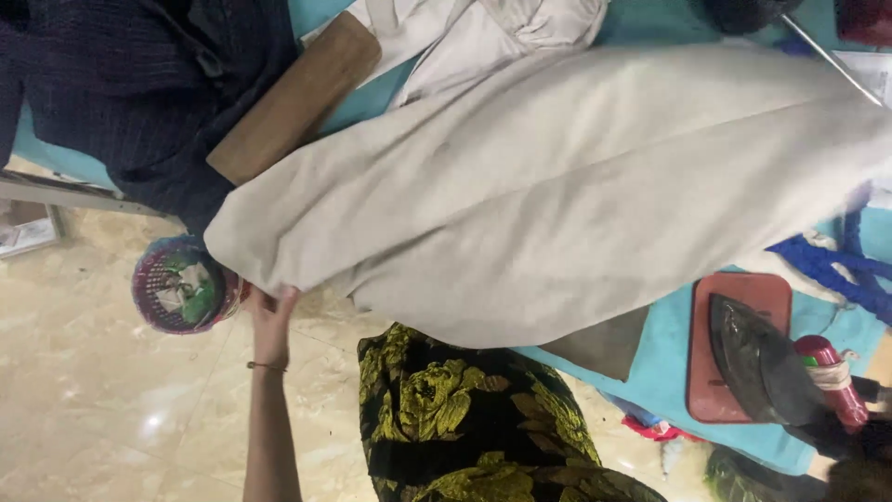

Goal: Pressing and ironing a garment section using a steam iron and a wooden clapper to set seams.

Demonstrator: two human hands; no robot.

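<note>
Left hand (271, 314) gripping beige cloth (557, 195) edge, right hand unseen; basket (178, 284), wooden block (295, 95), iron (764, 358) nearby

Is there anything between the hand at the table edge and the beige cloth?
Nothing visible. The hand already touches the beige cloth at its corner hanging off the table edge; the fingertips disappear under the fabric. The waste basket sits beside it, not between.

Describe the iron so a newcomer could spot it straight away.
Start at the turquoise table that the big pale cloth lies across, and follow it to its lower right corner. There a reddish-brown mat lies on the table, and the iron rests on it. It is the only dark, pointed metal thing there, with a red handle alongside.
</note>
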